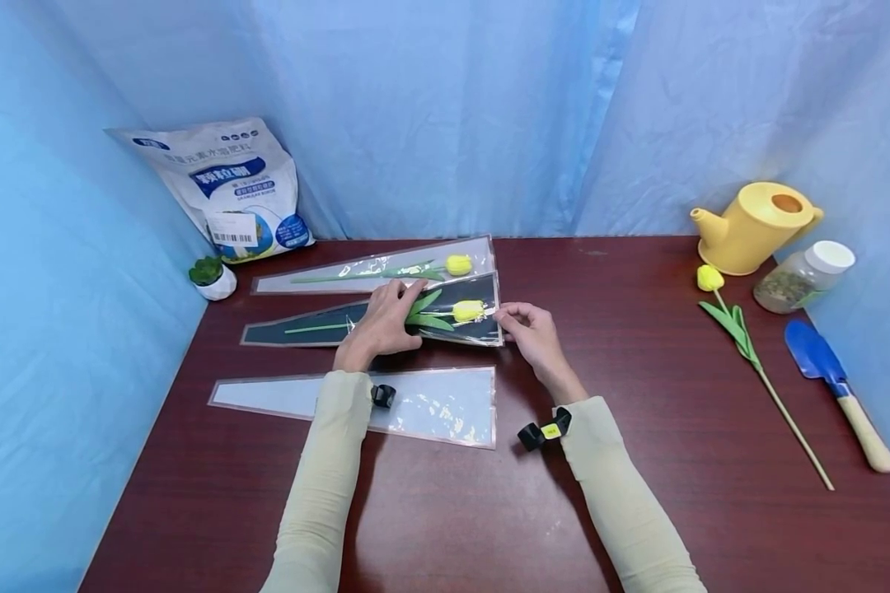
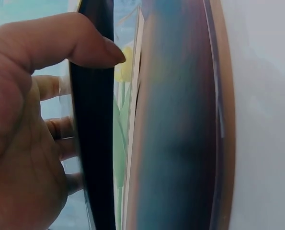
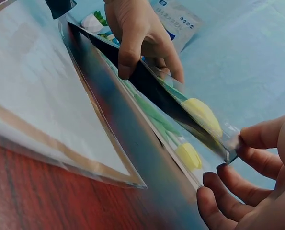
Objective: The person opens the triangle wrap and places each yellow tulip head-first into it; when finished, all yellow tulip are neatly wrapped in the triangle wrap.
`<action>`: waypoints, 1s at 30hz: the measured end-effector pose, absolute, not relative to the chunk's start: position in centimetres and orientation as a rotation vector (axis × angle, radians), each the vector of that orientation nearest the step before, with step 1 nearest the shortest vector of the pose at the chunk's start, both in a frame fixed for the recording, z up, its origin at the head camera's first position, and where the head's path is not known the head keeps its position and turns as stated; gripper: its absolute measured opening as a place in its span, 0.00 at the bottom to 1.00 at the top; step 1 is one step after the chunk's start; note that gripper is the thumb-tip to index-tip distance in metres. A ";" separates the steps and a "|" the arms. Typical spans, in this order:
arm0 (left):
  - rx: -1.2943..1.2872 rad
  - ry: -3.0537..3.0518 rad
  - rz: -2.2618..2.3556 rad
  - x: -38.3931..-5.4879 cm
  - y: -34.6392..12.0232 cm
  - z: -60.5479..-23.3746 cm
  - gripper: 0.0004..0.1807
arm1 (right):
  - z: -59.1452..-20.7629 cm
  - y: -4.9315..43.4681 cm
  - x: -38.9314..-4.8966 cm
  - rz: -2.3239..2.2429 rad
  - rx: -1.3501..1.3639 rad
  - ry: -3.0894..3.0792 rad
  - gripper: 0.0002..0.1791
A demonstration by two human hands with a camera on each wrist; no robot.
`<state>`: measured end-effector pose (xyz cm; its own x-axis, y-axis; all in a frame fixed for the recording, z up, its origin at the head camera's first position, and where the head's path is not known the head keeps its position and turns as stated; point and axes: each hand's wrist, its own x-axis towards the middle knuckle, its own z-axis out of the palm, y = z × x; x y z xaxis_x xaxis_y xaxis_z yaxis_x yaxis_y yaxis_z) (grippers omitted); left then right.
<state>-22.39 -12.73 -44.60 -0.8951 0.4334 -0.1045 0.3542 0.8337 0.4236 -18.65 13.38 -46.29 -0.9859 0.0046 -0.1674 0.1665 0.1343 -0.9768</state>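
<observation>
My left hand (image 1: 381,323) grips a long tapered flower sleeve (image 1: 482,290) with a black backing and a clear front. Its thumb lies on the near edge, and the other fingers reach round the far side. A yellow tulip (image 1: 468,310) with green leaves lies inside. At the sleeve's wide end, my right hand (image 3: 264,167) pinches the corner between thumb and index finger, the other fingers loosely bent. In the right wrist view the black sleeve is tilted up. Behind it lies a white-backed sleeve (image 1: 478,249) holding another yellow tulip (image 1: 458,264).
Another white sleeve (image 1: 445,403) lies in front, partly under the left forearm. A loose yellow tulip (image 1: 758,371), blue trowel (image 1: 816,350), lidded jar (image 1: 801,276) and yellow watering can (image 1: 749,226) are at right. A fertilizer bag (image 1: 230,193) and small potted plant (image 1: 213,280) stand back left.
</observation>
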 end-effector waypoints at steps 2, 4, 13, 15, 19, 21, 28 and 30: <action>0.602 2.814 0.597 -22.4 -12.8 -44.7 0.52 | -46.5 13.4 -18.7 -1.963 0.179 2.265 0.14; 0.592 2.807 0.592 -22.3 -12.9 -44.8 0.53 | -46.7 13.5 -18.8 -1.938 0.187 2.266 0.14; 0.603 2.754 0.520 -23.4 -12.9 -44.7 0.52 | -47.3 14.0 -19.5 -1.757 0.123 2.377 0.13; 0.600 2.746 0.508 -23.6 -12.9 -44.6 0.52 | -47.2 14.1 -19.7 -1.679 0.093 2.425 0.13; 0.585 2.735 0.492 -23.8 -13.0 -44.4 0.53 | -47.2 14.1 -20.0 -1.543 0.069 2.499 0.13; 0.587 2.735 0.490 -23.9 -13.0 -44.5 0.53 | -47.1 14.1 -20.2 -1.481 0.071 2.532 0.13; 0.594 2.738 0.486 -24.0 -13.1 -44.7 0.57 | -46.8 14.0 -20.6 -1.369 0.126 2.597 0.13; 0.589 2.736 0.484 -24.1 -13.1 -44.7 0.58 | -46.8 14.0 -20.8 -1.357 0.144 2.601 0.13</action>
<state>-24.07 -13.08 -44.73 -0.8711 0.4408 -0.2165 0.3397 0.8592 0.3826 -20.76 13.96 -46.84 -0.9745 -0.0075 -0.2244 0.1798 0.5726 -0.7999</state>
